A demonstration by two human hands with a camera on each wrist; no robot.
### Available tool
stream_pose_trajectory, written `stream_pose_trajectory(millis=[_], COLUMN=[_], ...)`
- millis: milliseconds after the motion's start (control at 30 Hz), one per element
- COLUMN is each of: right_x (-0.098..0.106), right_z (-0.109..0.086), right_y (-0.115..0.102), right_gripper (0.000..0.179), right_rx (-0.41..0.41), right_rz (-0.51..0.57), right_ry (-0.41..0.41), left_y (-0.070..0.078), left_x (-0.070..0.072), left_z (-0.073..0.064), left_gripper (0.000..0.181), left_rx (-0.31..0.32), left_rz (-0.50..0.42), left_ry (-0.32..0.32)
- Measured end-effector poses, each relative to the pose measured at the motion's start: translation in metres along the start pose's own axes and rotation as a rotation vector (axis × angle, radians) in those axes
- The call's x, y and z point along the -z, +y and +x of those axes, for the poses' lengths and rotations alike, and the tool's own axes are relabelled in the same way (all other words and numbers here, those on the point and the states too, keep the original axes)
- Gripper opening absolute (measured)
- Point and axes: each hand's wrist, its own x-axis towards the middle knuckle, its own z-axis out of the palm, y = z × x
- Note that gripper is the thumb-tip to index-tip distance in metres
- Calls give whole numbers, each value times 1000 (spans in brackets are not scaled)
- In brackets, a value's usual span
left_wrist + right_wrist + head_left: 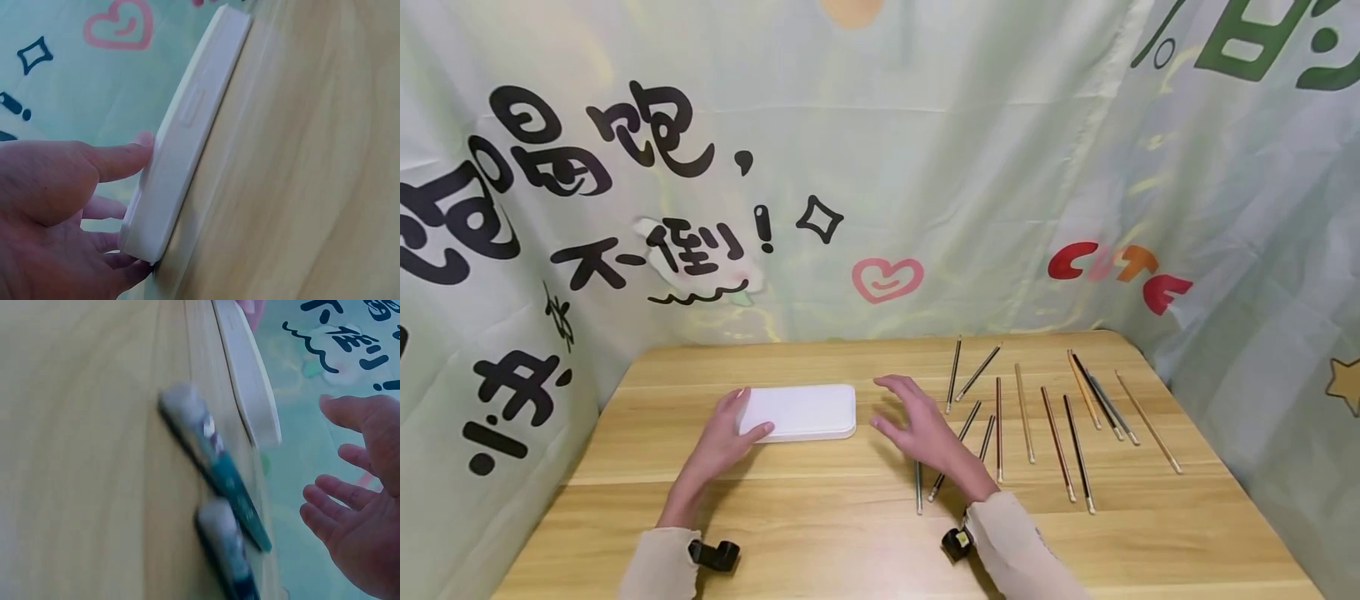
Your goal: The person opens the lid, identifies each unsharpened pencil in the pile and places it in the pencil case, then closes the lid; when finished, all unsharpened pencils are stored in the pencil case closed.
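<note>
A closed white case (801, 411), shaped like a pencil case, lies on the table left of centre. My left hand (722, 433) grips its left end, the thumb on the top edge and the fingers around the end. The left wrist view shows the case's long side with a small latch mark (192, 107). My right hand (921, 429) hovers right of the case, fingers spread and apart from it, holding nothing. Below that hand lie several pencils, partly hidden by it; a teal pencil (232, 490) with a white eraser end appears blurred in the right wrist view.
Several loose pencils, black, dark red (1057, 442), tan (1025, 412) and orange (1083, 387), are spread over the right side of the wooden table (820, 517). A printed fabric curtain (985, 192) hangs behind the table and along its sides.
</note>
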Motion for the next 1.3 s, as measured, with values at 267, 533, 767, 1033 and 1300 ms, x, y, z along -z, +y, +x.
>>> stream_pose_trajectory(millis=[267, 533, 767, 1033, 1300], right_x=[-22, -28, -28, -34, -38], right_z=[14, 18, 19, 18, 14], right_y=[-4, 1, 3, 2, -3], right_gripper=[66, 75, 76, 78, 78], right_rx=[-101, -93, -100, -112, -148], right_rz=[-17, -46, -41, 79, 109], right_ry=[-150, -190, -192, -152, -111], left_y=[15, 22, 21, 12, 9], left_x=[-17, -32, -46, -46, -48], left_z=[6, 6, 5, 1, -3], left_gripper=[85, 104, 110, 113, 113], left_rx=[16, 6, 48, 36, 12], left_rz=[-37, -82, -93, -87, -88], left_ry=[6, 28, 76, 136, 177])
